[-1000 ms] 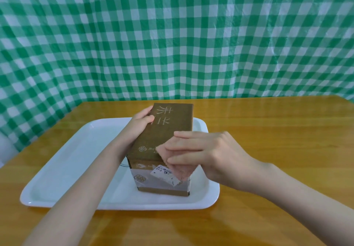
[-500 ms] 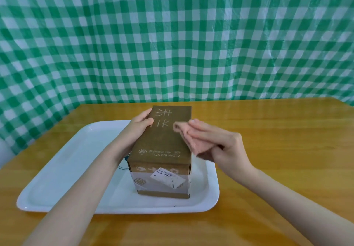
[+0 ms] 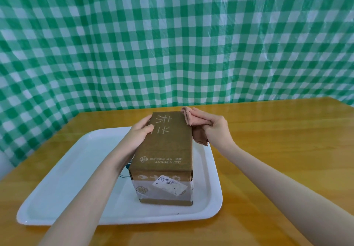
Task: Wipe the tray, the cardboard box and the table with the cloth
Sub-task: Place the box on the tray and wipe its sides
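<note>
A brown cardboard box (image 3: 166,146) with white lettering stands on a white tray (image 3: 63,176) on the wooden table (image 3: 277,140). My left hand (image 3: 140,132) grips the box's far left edge, thumb on top. My right hand (image 3: 212,126) holds a folded pink cloth (image 3: 193,120) against the box's far right top corner. Part of the cloth hangs down beside the box's right side.
A green and white checked sheet (image 3: 172,44) hangs behind the table. The tray sits left of the table's middle, and bare wood stretches to the right of it. The table's left edge runs close to the tray.
My right hand has slid the cloth from the box's near end along the top to the far right corner. My left hand has stayed at the far left edge.
</note>
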Action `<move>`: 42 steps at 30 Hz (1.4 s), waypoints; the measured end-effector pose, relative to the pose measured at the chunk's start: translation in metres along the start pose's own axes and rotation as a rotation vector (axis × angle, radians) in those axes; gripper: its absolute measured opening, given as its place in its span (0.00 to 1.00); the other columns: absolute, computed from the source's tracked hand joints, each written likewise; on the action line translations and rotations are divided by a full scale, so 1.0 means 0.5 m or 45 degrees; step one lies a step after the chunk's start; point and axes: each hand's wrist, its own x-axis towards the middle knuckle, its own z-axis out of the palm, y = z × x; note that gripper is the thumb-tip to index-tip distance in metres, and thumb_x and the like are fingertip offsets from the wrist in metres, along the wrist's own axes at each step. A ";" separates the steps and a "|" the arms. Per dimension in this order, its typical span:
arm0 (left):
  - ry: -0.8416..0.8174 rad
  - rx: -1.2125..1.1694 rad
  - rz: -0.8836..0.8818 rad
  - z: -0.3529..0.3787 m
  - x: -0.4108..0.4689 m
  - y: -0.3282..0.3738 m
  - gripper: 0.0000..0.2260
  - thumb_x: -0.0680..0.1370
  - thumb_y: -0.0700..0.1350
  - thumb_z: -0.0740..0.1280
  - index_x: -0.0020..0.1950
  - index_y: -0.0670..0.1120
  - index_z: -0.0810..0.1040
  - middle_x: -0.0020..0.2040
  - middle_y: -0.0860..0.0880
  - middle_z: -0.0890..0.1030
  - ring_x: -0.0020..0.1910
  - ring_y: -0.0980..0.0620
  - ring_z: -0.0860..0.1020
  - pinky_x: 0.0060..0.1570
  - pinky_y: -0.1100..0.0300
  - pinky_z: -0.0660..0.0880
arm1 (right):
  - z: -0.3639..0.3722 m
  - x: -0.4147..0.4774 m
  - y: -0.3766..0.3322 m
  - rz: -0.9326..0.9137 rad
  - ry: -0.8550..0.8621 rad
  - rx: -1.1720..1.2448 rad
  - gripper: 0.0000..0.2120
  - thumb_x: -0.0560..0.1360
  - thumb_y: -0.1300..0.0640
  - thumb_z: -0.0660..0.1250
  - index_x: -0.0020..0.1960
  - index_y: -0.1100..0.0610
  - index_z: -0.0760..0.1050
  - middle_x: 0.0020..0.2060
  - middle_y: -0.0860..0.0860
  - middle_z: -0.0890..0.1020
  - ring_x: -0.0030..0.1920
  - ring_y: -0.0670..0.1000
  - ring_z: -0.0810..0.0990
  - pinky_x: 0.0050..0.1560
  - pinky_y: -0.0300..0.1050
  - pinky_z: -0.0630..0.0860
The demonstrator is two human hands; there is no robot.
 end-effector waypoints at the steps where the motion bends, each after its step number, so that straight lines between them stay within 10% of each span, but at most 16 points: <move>1: 0.003 0.009 0.002 0.000 0.000 0.000 0.21 0.82 0.41 0.56 0.75 0.48 0.60 0.64 0.53 0.68 0.38 0.73 0.68 0.28 0.80 0.68 | -0.001 0.002 -0.001 0.005 0.002 -0.027 0.30 0.69 0.79 0.54 0.58 0.54 0.80 0.62 0.51 0.79 0.64 0.46 0.73 0.66 0.42 0.71; 7: -0.003 -0.124 -0.051 0.004 -0.012 0.011 0.20 0.82 0.41 0.57 0.74 0.48 0.63 0.57 0.55 0.75 0.35 0.66 0.77 0.25 0.74 0.71 | -0.019 0.020 -0.044 -0.049 0.029 -0.050 0.27 0.70 0.79 0.53 0.58 0.58 0.80 0.50 0.58 0.83 0.35 0.51 0.81 0.29 0.33 0.76; 12: 0.012 -0.118 -0.094 0.012 -0.020 0.035 0.19 0.82 0.53 0.55 0.72 0.51 0.67 0.67 0.52 0.73 0.56 0.54 0.77 0.47 0.64 0.74 | -0.020 0.017 -0.044 -0.172 -0.121 -0.234 0.30 0.68 0.79 0.53 0.57 0.56 0.81 0.59 0.49 0.79 0.53 0.43 0.79 0.42 0.31 0.78; 15: -0.115 -0.260 -0.055 0.030 -0.023 0.062 0.19 0.81 0.59 0.50 0.55 0.53 0.78 0.49 0.58 0.83 0.54 0.54 0.78 0.56 0.57 0.74 | -0.056 0.016 -0.030 -0.190 -0.177 -0.319 0.30 0.67 0.80 0.54 0.54 0.54 0.82 0.57 0.47 0.79 0.57 0.43 0.77 0.48 0.30 0.77; 17: -0.193 -0.229 0.054 0.040 -0.021 0.078 0.21 0.82 0.58 0.48 0.66 0.51 0.73 0.63 0.58 0.76 0.67 0.55 0.71 0.68 0.57 0.64 | -0.094 0.018 -0.018 -0.168 -0.194 -0.384 0.31 0.67 0.80 0.55 0.52 0.50 0.81 0.56 0.46 0.80 0.60 0.43 0.76 0.53 0.26 0.73; 26: -0.203 0.496 0.483 0.167 -0.009 0.095 0.20 0.83 0.48 0.49 0.75 0.45 0.59 0.76 0.51 0.59 0.75 0.54 0.56 0.71 0.61 0.50 | -0.188 0.030 -0.024 -0.034 0.096 -0.257 0.26 0.71 0.78 0.55 0.56 0.56 0.81 0.53 0.53 0.82 0.57 0.49 0.79 0.59 0.46 0.77; 30: -0.128 0.538 0.416 0.159 0.008 0.076 0.16 0.83 0.48 0.48 0.63 0.41 0.68 0.63 0.44 0.70 0.66 0.46 0.66 0.69 0.48 0.61 | -0.169 0.046 -0.090 -0.159 -0.032 -0.192 0.28 0.70 0.79 0.54 0.57 0.55 0.79 0.54 0.50 0.81 0.56 0.43 0.79 0.56 0.36 0.76; 35: -0.140 0.651 0.417 0.151 -0.002 0.076 0.21 0.83 0.46 0.45 0.76 0.46 0.58 0.77 0.48 0.59 0.75 0.51 0.56 0.73 0.55 0.49 | -0.113 0.056 -0.116 -0.366 -0.320 -0.528 0.28 0.66 0.79 0.54 0.55 0.58 0.81 0.56 0.50 0.81 0.58 0.38 0.74 0.57 0.24 0.69; 42: -0.129 0.455 0.412 0.152 -0.009 0.076 0.20 0.83 0.43 0.44 0.75 0.46 0.60 0.76 0.48 0.60 0.74 0.53 0.58 0.74 0.55 0.53 | -0.114 0.040 -0.136 -0.511 -0.438 -0.683 0.29 0.62 0.79 0.55 0.53 0.58 0.83 0.56 0.51 0.82 0.58 0.42 0.77 0.58 0.30 0.73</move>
